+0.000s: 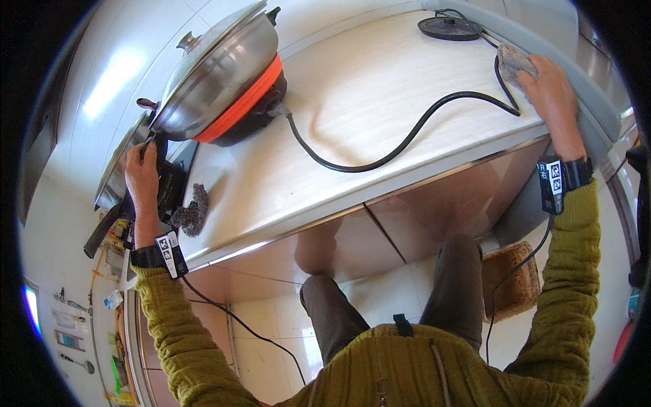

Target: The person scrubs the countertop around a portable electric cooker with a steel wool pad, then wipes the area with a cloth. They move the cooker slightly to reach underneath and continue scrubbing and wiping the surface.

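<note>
My right hand (552, 91) holds a bunched grey cloth (513, 63) against the far right part of the white countertop (366, 122), beside the black power cord (432, 109). On the left, my left hand (142, 170) grips the dark side handle of a lidded steel pan (224, 76), its fingers closed around it. That pan sits tilted in view on a black base with an orange-red band (244, 104), and the cord runs from a plug in the base. A grey steel-wool scourer (193, 211) lies on the counter near my left forearm.
A round black plate (448, 28) with a cord lies at the back right. Another steel pan (114, 168) with a black handle stands on the left beyond my hand. Cabinet doors run beneath the counter's front edge. On the floor by my knees sits a brown container (511, 280).
</note>
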`<state>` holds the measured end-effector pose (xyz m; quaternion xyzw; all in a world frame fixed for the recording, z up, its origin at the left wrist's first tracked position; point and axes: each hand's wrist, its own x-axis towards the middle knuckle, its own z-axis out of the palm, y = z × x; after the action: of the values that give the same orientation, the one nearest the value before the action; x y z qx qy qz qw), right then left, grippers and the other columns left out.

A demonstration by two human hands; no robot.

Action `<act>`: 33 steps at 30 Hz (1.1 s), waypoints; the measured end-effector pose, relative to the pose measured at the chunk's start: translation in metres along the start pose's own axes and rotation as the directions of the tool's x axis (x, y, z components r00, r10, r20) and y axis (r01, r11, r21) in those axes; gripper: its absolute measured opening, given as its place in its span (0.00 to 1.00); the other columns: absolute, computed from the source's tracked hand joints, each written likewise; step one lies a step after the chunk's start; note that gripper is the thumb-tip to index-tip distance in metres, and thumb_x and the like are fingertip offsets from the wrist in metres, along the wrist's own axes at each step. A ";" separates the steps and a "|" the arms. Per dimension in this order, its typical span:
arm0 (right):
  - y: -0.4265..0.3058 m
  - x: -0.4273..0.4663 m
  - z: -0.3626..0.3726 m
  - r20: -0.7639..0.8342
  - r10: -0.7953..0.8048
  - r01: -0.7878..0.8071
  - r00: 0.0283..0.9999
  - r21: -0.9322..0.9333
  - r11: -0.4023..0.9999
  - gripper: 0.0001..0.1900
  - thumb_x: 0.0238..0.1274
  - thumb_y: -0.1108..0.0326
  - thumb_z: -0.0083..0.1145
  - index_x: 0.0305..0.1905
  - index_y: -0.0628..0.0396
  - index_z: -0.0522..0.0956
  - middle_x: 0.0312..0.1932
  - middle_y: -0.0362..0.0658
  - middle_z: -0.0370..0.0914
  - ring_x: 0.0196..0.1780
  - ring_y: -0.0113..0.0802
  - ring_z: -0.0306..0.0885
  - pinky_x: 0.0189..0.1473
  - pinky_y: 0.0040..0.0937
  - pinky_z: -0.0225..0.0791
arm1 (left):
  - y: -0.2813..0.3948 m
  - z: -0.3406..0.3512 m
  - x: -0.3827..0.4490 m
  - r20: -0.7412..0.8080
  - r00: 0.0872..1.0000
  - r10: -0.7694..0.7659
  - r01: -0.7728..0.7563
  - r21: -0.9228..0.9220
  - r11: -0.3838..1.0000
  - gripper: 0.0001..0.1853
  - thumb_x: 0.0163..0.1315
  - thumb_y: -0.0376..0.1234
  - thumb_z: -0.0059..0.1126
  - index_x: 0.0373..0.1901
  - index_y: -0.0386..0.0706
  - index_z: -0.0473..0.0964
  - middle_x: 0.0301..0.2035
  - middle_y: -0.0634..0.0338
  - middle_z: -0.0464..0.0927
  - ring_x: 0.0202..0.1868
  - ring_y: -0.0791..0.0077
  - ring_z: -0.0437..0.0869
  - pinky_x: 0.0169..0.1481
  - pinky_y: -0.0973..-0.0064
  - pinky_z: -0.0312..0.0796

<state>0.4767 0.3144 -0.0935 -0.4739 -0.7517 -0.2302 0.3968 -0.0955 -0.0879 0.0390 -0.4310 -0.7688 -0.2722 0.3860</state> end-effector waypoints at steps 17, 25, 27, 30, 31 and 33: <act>0.004 0.000 0.007 0.041 0.052 -0.051 0.998 -0.012 0.999 0.21 0.66 0.55 0.55 0.55 0.57 0.79 0.50 0.55 0.80 0.52 0.53 0.79 0.55 0.49 0.71 | -0.084 0.036 0.029 0.086 0.991 0.104 -0.076 -0.280 0.957 0.18 0.74 0.37 0.48 0.52 0.30 0.77 0.46 0.55 0.80 0.38 0.73 0.73 0.47 0.75 0.68; 0.005 0.000 0.003 0.047 0.032 -0.030 0.998 -0.045 0.999 0.20 0.65 0.55 0.56 0.55 0.57 0.78 0.50 0.55 0.79 0.53 0.53 0.78 0.57 0.48 0.70 | -0.140 0.072 0.055 -0.064 0.925 0.375 -0.374 0.021 0.927 0.09 0.67 0.23 0.53 0.47 0.31 0.75 0.45 0.53 0.80 0.39 0.65 0.79 0.45 0.68 0.72; 0.008 0.000 0.006 0.032 0.046 -0.044 0.998 -0.058 0.997 0.21 0.66 0.54 0.57 0.56 0.56 0.78 0.52 0.55 0.79 0.54 0.52 0.79 0.58 0.48 0.70 | -0.150 0.071 0.059 0.022 0.870 0.493 -0.484 0.240 0.842 0.08 0.65 0.20 0.54 0.44 0.32 0.75 0.44 0.50 0.79 0.40 0.59 0.81 0.47 0.67 0.73; 0.015 0.001 0.012 0.038 0.055 -0.053 0.998 -0.055 0.997 0.24 0.65 0.54 0.58 0.59 0.57 0.78 0.54 0.54 0.79 0.56 0.50 0.78 0.60 0.47 0.69 | -0.153 0.078 0.064 0.121 0.985 0.124 -0.074 -0.351 0.933 0.06 0.72 0.29 0.50 0.43 0.37 0.75 0.40 0.57 0.78 0.43 0.67 0.79 0.51 0.69 0.72; 0.017 0.002 0.013 0.043 0.032 -0.028 0.999 -0.078 0.997 0.24 0.65 0.53 0.58 0.60 0.57 0.77 0.55 0.54 0.79 0.57 0.50 0.78 0.61 0.47 0.69 | -0.152 0.081 0.066 0.209 0.974 -0.092 0.214 -0.691 0.691 0.07 0.73 0.31 0.50 0.42 0.39 0.76 0.38 0.58 0.78 0.41 0.68 0.80 0.49 0.69 0.73; 0.017 0.003 0.014 0.019 0.030 -0.027 0.999 -0.114 0.993 0.26 0.64 0.53 0.59 0.61 0.58 0.77 0.56 0.54 0.79 0.58 0.50 0.77 0.62 0.46 0.69 | -0.148 0.083 0.066 0.035 0.969 0.245 -0.238 -0.149 0.960 0.05 0.68 0.25 0.50 0.42 0.36 0.75 0.37 0.54 0.77 0.41 0.62 0.80 0.47 0.69 0.74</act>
<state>0.4862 0.3338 -0.1000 -0.5087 -0.7346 -0.2620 0.3647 -0.2765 -0.0672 0.0348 -0.5555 -0.6987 -0.2663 0.3637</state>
